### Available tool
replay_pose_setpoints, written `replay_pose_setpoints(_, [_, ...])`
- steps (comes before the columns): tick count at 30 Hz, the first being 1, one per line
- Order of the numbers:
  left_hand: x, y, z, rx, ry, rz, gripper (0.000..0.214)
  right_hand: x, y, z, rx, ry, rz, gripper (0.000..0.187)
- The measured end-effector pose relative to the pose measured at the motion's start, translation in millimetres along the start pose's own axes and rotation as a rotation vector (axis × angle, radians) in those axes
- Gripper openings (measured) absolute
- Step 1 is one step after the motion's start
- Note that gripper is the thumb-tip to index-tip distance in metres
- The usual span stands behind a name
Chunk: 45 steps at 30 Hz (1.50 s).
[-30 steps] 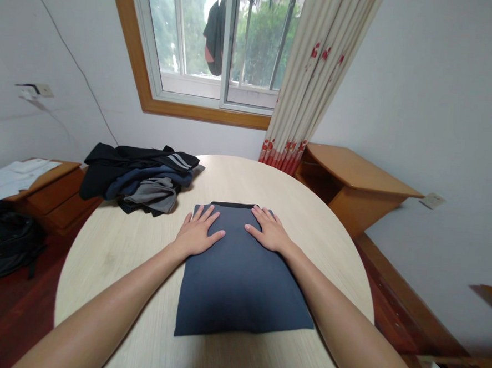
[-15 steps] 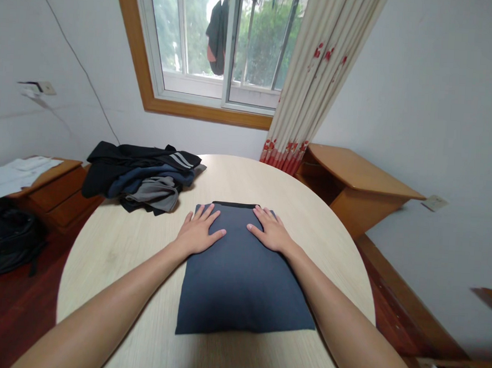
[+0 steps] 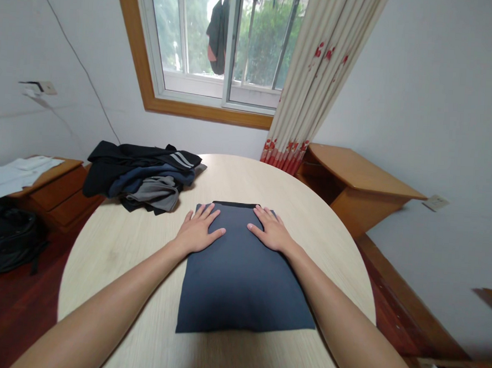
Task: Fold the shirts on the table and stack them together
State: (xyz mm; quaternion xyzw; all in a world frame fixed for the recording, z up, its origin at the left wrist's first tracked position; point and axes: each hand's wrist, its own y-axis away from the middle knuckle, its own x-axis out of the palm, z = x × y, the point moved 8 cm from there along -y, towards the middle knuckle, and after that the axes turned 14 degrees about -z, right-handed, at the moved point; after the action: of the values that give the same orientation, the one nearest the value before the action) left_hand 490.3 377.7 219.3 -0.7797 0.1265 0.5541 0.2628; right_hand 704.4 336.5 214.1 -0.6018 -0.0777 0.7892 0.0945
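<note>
A dark blue-grey folded garment (image 3: 244, 284) lies flat on the round table in front of me, with a black strip showing along its far edge. On its far left corner rests my left hand (image 3: 198, 231), palm down with the fingers spread. My right hand (image 3: 271, 231) lies flat on the far right corner, its fingers also apart and the thumb pointing inward. Both palms touch the cloth and neither hand grips it. What kind of garment it is I cannot tell.
On the far left of the pale round table (image 3: 111, 264) sits a heap of dark clothes (image 3: 146, 172). A wooden desk (image 3: 367, 169) stands to the right, beside a curtain (image 3: 319, 83). At the left are a wooden cabinet (image 3: 62, 195) with papers and a black backpack (image 3: 9, 241).
</note>
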Motion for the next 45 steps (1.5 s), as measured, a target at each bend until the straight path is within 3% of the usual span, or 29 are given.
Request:
replay_pose_setpoints(10, [2.2, -1, 13, 0.013, 0.004, -0.006, 0.076, -1, 3, -5, -0.042, -0.113, -0.009, 0.07])
replay_pose_setpoints(17, [-17.8, 9, 30, 0.111, 0.151, 0.019, 0.062, -22, 11, -53, 0.032, -0.176, -0.047, 0.061])
replay_pose_setpoints(20, [-30.3, 16, 31, 0.208, 0.188, 0.075, 0.053, -29, 19, -67, 0.018, -0.191, 0.054, 0.07])
replay_pose_setpoints(23, [-35.1, 26, 28, 0.305, 0.212, 0.199, 0.052, -33, 30, -64, -0.045, -0.24, 0.19, 0.08])
replay_pose_setpoints(26, [-33.3, 38, 22, 0.347, 0.208, 0.304, 0.065, -34, 42, -58, -0.083, -0.222, 0.289, 0.092])
replay_pose_setpoints(30, [-27.3, 57, 5, 0.388, 0.19, 0.398, 0.107, -36, 56, -55, -0.07, -0.168, 0.362, 0.108])
replay_pose_setpoints(33, [-29.4, 68, -16, 0.452, 0.216, 0.437, 0.106, -44, 62, -44, -0.106, -0.172, 0.358, 0.109])
replay_pose_setpoints(36, [-37.1, 72, -36, 0.529, 0.283, 0.465, 0.071, -55, 64, -21, -0.175, -0.21, 0.374, 0.097])
replay_pose_setpoints(39, [-46.7, 70, -46, 0.575, 0.384, 0.476, 0.044, -65, 65, 5, -0.263, -0.291, 0.412, 0.064])
replay_pose_setpoints(42, [-60.6, 63, -46, 0.541, 0.592, 0.43, 0.035, -73, 64, 21, -0.311, -0.464, 0.44, 0.026])
replay_pose_setpoints(45, [-71.9, 50, -36, 0.423, 0.873, 0.345, 0.015, -78, 57, 21, -0.309, -0.698, 0.406, 0.011])
